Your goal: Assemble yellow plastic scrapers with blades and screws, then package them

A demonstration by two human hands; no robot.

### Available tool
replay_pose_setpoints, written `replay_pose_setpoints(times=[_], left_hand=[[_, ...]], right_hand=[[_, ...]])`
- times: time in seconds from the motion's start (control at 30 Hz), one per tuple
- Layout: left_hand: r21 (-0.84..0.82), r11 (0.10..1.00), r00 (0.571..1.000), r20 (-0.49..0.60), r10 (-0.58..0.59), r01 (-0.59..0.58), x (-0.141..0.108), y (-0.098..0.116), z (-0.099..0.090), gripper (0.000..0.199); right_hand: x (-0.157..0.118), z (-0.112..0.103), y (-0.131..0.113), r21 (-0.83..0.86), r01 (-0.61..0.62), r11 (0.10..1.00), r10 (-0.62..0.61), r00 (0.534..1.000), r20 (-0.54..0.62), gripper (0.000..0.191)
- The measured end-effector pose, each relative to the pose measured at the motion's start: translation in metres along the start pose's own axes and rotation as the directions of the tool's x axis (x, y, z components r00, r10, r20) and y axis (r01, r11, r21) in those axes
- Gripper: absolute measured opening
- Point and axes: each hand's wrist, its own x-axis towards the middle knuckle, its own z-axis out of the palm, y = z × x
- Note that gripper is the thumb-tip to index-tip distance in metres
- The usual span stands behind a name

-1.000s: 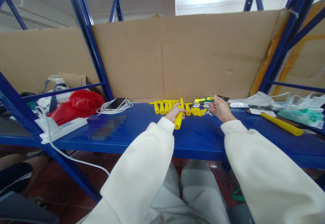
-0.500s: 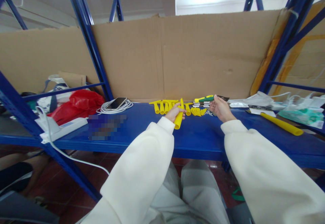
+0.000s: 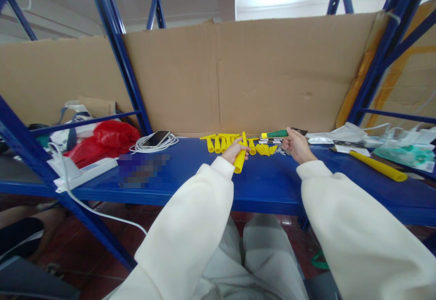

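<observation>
My left hand [image 3: 235, 151] is closed around a yellow plastic T-shaped tool with a round handle [image 3: 240, 161], whose thick end points toward me. In my right hand [image 3: 295, 145] is a screwdriver with a green and yellow handle [image 3: 277, 133], gripped at its rear end by the fingertips. The screwdriver's thin shaft points left to the upper part of the held tool; whether the tip touches it is too small to tell. Several more yellow T-shaped tools [image 3: 218, 145] lie in a row behind my left hand. Small yellow pieces [image 3: 264, 149] are heaped between my hands.
Small metal parts [image 3: 279, 151] lie near my right hand. A longer yellow tube [image 3: 378, 166] rests at the right. A phone [image 3: 156, 139] sits on a coiled white cable [image 3: 136, 148], near a power strip [image 3: 91, 173] and red bag [image 3: 107, 139]. Cardboard [image 3: 272, 73] backs the blue shelf [image 3: 204, 186].
The screwdriver has turned about its own axis: more plain green shows on its handle and less yellow. My left hand and the yellow tool stay in place.
</observation>
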Motion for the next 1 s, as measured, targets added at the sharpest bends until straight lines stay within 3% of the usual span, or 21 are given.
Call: replay_pose_setpoints(times=[0.43,1.0], left_hand=[[0.011,1.0,1.0,-0.028,0.006,-0.005,-0.003,0.0018,0.0013,0.078],[-0.012,1.0,1.0,0.003,0.022,-0.022,0.0012,-0.0014,-0.0023,0.075]], right_hand=[[-0.0044,0.0041,-0.0049,0.0,0.015,1.0,-0.015,0.999,0.047,0.03],[0.0014,-0.0009,0.001,-0.013,0.029,0.999,-0.029,1.0,-0.006,0.044]])
